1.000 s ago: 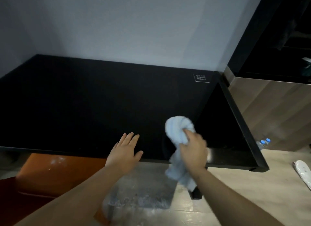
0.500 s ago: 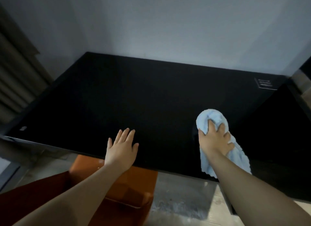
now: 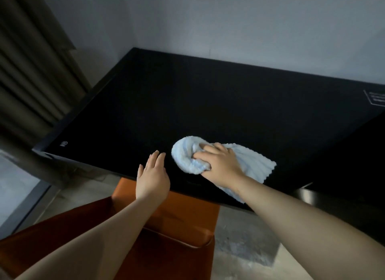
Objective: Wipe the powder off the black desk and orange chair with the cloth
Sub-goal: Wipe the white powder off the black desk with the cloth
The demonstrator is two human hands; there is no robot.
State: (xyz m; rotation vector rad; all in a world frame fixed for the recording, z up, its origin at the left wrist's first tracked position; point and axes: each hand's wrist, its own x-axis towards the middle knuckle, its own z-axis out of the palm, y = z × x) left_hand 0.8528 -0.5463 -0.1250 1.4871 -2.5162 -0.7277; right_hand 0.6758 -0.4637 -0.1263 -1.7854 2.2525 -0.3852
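A black desk [image 3: 208, 104] stands against a pale wall [image 3: 250, 29], its dark top bare but for a small pale mark [image 3: 63, 143] at the near left corner and a white-outlined label [image 3: 376, 98] at the far right. Near the front edge lies a light-blue cloth [image 3: 254, 163] — bunched at its left end under the right hand [image 3: 220, 165], which grips it. Just left of it, the left hand [image 3: 153, 175] rests flat on the top.

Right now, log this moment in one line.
stage: desk wipe | right hand: grips cloth on desk | left hand: flat on desk | chair: below desk edge
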